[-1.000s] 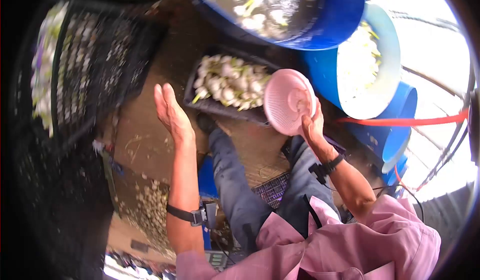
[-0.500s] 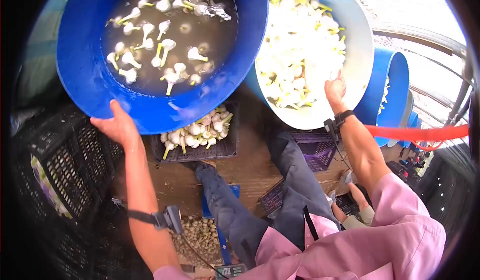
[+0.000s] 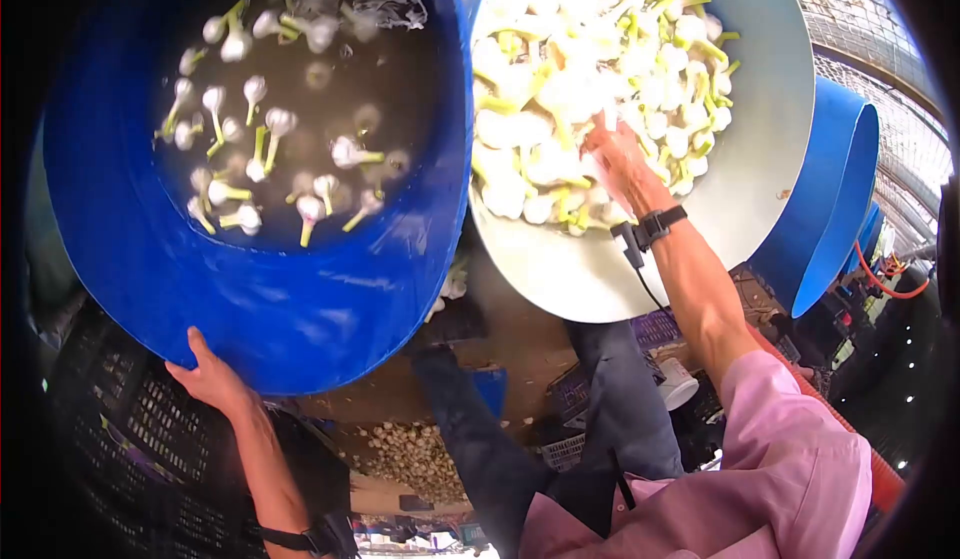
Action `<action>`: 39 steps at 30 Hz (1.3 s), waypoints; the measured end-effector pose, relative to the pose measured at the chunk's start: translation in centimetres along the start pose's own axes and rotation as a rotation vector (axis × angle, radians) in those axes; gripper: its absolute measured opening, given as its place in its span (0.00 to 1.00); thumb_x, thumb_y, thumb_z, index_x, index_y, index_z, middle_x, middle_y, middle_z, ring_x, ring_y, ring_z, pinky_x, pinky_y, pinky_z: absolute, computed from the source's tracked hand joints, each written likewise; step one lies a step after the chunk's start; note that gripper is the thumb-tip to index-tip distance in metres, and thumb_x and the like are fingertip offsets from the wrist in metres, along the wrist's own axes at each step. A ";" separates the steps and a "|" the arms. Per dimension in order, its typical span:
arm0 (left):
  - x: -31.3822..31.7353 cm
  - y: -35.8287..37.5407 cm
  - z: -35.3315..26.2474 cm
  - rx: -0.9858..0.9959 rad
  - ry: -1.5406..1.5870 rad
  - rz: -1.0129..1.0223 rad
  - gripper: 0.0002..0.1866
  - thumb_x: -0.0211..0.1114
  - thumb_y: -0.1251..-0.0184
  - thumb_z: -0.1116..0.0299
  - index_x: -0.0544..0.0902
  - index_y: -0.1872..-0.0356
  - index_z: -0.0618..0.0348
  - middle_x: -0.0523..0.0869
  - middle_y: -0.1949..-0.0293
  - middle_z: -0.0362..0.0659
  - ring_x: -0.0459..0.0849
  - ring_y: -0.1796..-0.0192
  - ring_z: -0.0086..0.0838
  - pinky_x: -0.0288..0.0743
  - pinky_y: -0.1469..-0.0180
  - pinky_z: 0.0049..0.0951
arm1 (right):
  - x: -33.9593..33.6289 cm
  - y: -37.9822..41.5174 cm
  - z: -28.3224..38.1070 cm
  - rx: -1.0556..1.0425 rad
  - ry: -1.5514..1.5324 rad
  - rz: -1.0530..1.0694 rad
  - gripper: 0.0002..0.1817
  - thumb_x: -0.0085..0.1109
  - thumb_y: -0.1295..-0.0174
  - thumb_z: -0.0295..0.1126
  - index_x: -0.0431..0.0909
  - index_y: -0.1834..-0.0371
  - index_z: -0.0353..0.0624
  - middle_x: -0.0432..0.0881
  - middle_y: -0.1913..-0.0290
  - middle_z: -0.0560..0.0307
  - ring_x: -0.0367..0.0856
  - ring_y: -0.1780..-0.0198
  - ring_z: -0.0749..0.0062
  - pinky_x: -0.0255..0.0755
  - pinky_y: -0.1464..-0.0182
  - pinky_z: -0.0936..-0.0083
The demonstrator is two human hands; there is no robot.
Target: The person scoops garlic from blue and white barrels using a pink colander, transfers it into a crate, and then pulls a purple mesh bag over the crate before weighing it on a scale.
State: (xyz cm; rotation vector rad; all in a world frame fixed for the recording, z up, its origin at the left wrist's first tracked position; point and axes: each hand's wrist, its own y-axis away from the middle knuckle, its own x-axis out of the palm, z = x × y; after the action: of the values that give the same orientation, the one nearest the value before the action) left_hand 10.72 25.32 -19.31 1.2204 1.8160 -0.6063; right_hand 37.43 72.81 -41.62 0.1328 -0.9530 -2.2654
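Observation:
My left hand point(image 3: 215, 379) is at the near rim of a large blue tub point(image 3: 290, 309), its thumb and fingers apart and resting against the edge. Dark water point(image 3: 320, 89) stands in that tub, with several garlic bulbs point(image 3: 278, 124) on green stems floating in it. To the right, a white tub point(image 3: 590, 294) is heaped with garlic bulbs point(image 3: 535, 149). My right hand point(image 3: 622, 164) reaches down into this heap. Glare and the bulbs hide its fingertips, so I cannot make out its grip.
Black slatted crates point(image 3: 150, 439) stand at lower left. More garlic point(image 3: 410, 454) lies in a pile below, beyond my legs point(image 3: 490, 449). Another blue tub point(image 3: 825, 189) is at the right, near an orange-red hose point(image 3: 885, 479). A crumpled clear plastic piece point(image 3: 395, 7) floats in the water.
My right hand has moved from the white tub's right side into the garlic heap. Both tubs appear larger and lower in view. My left hand stays at the blue rim.

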 end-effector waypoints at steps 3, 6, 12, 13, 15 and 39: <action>0.0 -0.3 0.8 -0.024 0.021 -0.007 0.37 0.67 0.30 0.59 0.63 0.30 0.73 0.77 0.39 0.55 0.81 0.45 0.39 0.77 0.42 0.37 | 1.9 -0.3 1.8 0.185 -0.011 -0.173 0.18 0.52 0.49 0.16 0.74 0.52 0.34 0.77 0.67 0.55 0.77 0.70 0.66 0.74 0.68 0.68; -0.3 -0.5 1.6 -0.007 0.069 0.032 0.38 0.68 0.31 0.61 0.61 0.28 0.73 0.77 0.39 0.56 0.81 0.46 0.38 0.78 0.42 0.37 | -1.1 -5.7 -5.0 0.300 -0.026 -0.176 0.13 0.50 0.49 0.17 0.77 0.60 0.33 0.77 0.69 0.54 0.77 0.70 0.64 0.75 0.69 0.66; 0.0 -0.3 1.5 -0.018 0.047 -0.041 0.38 0.68 0.31 0.64 0.60 0.29 0.73 0.78 0.40 0.56 0.81 0.47 0.38 0.78 0.42 0.37 | 0.7 -2.8 -2.6 0.366 -0.025 -0.149 0.11 0.50 0.49 0.19 0.75 0.62 0.29 0.77 0.68 0.52 0.79 0.70 0.64 0.79 0.67 0.65; 0.1 -0.4 1.6 0.003 0.054 -0.024 0.38 0.68 0.31 0.64 0.60 0.29 0.74 0.78 0.41 0.57 0.81 0.47 0.38 0.77 0.43 0.37 | 0.7 -2.3 -2.6 0.332 -0.148 -0.065 0.13 0.54 0.45 0.19 0.74 0.56 0.29 0.79 0.63 0.51 0.81 0.67 0.65 0.82 0.62 0.66; -0.2 -0.8 2.4 0.044 0.062 0.006 0.38 0.69 0.32 0.64 0.61 0.30 0.76 0.78 0.41 0.57 0.81 0.48 0.39 0.77 0.43 0.37 | 2.2 -0.3 -1.2 0.320 -0.308 -0.090 0.14 0.57 0.40 0.22 0.74 0.51 0.32 0.80 0.60 0.52 0.81 0.65 0.66 0.83 0.58 0.64; 0.7 -0.7 2.9 0.116 0.054 -0.108 0.26 0.68 0.36 0.69 0.71 0.41 0.73 0.83 0.49 0.57 0.84 0.52 0.42 0.76 0.45 0.39 | 0.5 8.8 7.5 0.126 -0.469 0.060 0.31 0.53 0.41 0.17 0.64 0.31 0.34 0.77 0.39 0.40 0.81 0.41 0.52 0.76 0.35 0.52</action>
State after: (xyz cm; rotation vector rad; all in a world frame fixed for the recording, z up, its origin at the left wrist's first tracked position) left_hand 11.06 23.14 -21.45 1.2309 1.9240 -0.7560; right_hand 39.34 72.54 -30.25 -0.3842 -1.3190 -2.2216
